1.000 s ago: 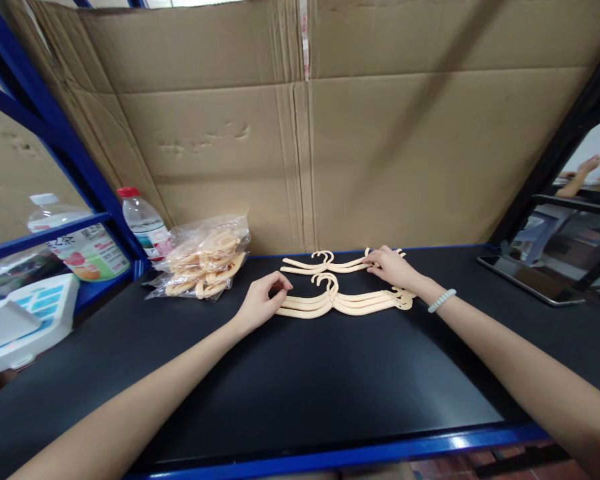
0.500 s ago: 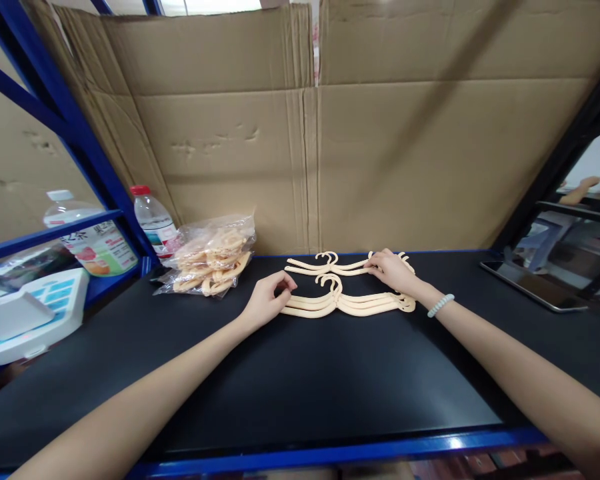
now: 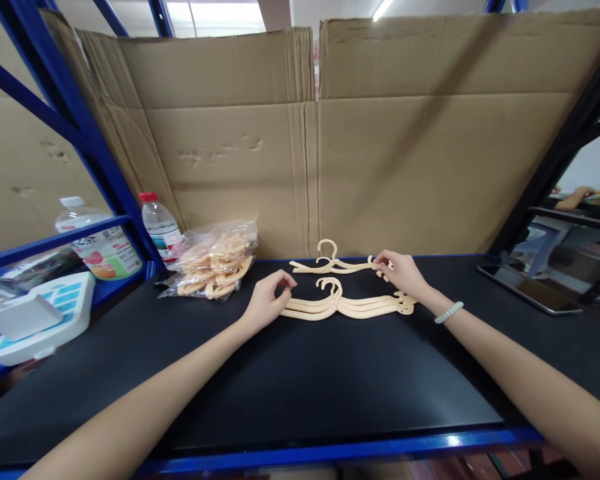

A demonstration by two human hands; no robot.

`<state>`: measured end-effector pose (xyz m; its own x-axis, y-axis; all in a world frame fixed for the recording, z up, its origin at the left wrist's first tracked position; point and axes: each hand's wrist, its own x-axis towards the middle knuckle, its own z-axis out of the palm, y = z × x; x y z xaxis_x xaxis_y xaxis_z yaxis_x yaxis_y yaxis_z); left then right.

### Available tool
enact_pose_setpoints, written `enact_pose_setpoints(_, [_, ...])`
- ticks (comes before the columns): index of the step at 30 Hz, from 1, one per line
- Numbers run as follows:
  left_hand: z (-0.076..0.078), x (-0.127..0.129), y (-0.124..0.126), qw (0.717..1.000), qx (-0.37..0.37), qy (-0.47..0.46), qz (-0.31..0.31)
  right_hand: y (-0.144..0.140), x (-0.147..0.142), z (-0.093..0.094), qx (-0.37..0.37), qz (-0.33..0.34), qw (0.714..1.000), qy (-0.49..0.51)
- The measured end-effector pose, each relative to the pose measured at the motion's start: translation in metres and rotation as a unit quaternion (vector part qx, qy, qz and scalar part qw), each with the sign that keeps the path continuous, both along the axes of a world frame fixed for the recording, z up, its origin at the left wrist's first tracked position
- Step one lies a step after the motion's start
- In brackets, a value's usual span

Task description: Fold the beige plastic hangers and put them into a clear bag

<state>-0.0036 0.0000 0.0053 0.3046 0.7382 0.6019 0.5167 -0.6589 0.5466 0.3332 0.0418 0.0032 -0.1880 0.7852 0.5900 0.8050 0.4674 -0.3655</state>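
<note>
Pale peach plastic clothes hangers lie on the black tabletop in two groups. The front stack (image 3: 365, 309) holds several, with hooks aligned and pointing away from me. My left hand (image 3: 270, 297) rests at this stack's left end, thumb and forefinger curved with a gap between their tips; nothing shows in that gap. Behind, my right hand (image 3: 401, 273) pinches the right end of a hanger (image 3: 351, 267) that is tilted up, its hook raised. Another hanger lies at least partly under it; their right ends are partly hidden by my fingers.
Left of the hangers sits a clear bag of more peach hangers (image 3: 215, 260). Beside it stand a red-capped bottle (image 3: 163, 230), a larger white-capped bottle (image 3: 105, 250) and a white scale-like device (image 3: 45, 320). A dark tablet-like slab (image 3: 527, 289) lies right. Cardboard (image 3: 405, 167) walls the back.
My right hand has lifted the upper back hanger so its hook tilts up off the one below. My left hand stays put. The view has tipped slightly upward.
</note>
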Motion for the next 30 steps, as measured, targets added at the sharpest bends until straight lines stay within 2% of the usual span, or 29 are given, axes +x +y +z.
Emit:
enact_pose_setpoints(5, [0.009, 0.001, -0.007, 0.999, 0.035, -0.02, 0.034, -0.015, 0.008, 0.016, 0.03, -0.033, 0.997, 0.066])
enact_pose_setpoints(8, [0.013, 0.005, -0.012, 0.996, 0.074, -0.022, 0.049, -0.025, 0.01, 0.021, 0.016, -0.02, 0.994, 0.109])
enact_pose_setpoints(11, [0.014, 0.01, -0.018, 0.995, 0.089, -0.003, 0.05, -0.032, 0.007, 0.017, -0.01, 0.006, 0.99, 0.141])
enact_pose_setpoints(15, [0.009, 0.017, -0.021, 0.998, 0.058, 0.025, 0.017, -0.043, -0.004, 0.01, -0.053, 0.048, 0.984, 0.163])
enact_pose_setpoints(20, [-0.002, 0.021, -0.023, 0.998, 0.02, 0.062, -0.009, -0.057, -0.02, 0.009, -0.033, 0.081, 0.988, 0.129])
enact_pose_setpoints(26, [-0.007, 0.02, -0.022, 0.998, 0.01, 0.064, -0.003, -0.055, -0.02, 0.005, -0.051, 0.088, 0.966, 0.238])
enact_pose_setpoints(30, [-0.007, 0.02, -0.022, 0.999, -0.012, 0.03, 0.007, -0.053, -0.014, 0.009, -0.08, 0.141, 0.947, 0.276])
